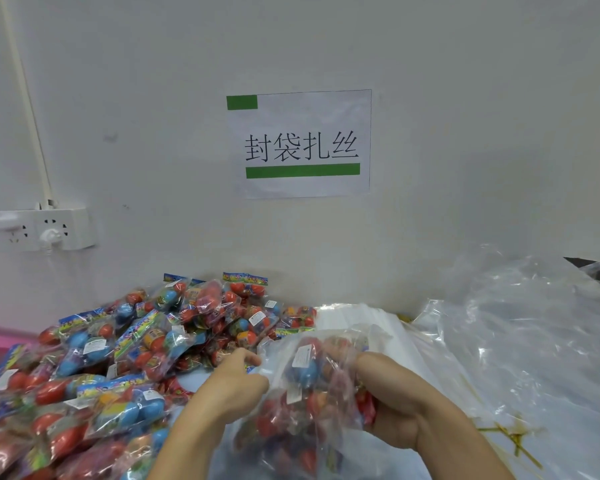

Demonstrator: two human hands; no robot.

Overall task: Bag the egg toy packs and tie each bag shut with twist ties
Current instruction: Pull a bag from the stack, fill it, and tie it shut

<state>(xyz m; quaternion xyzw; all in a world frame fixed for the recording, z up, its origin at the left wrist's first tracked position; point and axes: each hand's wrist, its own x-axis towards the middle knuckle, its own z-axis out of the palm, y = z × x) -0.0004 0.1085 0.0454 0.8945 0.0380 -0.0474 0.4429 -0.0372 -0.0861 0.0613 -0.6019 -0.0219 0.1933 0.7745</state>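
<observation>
Gripping a clear plastic bag (302, 403) from both sides, 2 bare hands work at the near centre of the table. The left hand (232, 382) has its fingers curled onto the bag's left edge, pinching the film near the opening. The right hand (392, 403) wraps round the bag's right side, fingers bent into the plastic and partly hidden behind it. Between the hands, inside the bag, sit several egg toy packs (305, 372); red and blue eggs and a white label show through the film, so the load lies directly in the span of both grips and sags toward the near edge.

To the near right, thin yellow-green twist ties (510, 436) lie on the surface, apart from the right hand. Further right, a heap of crumpled clear bags (520, 334) spreads toward the wall.

On the left, a large pile of loose packs (118, 355) runs from the near edge to the wall, just beside the left hand.

At the far side, the white wall carries a paper sign (300, 143) with green bars, and a white socket block (39, 228) is on the far left.
</observation>
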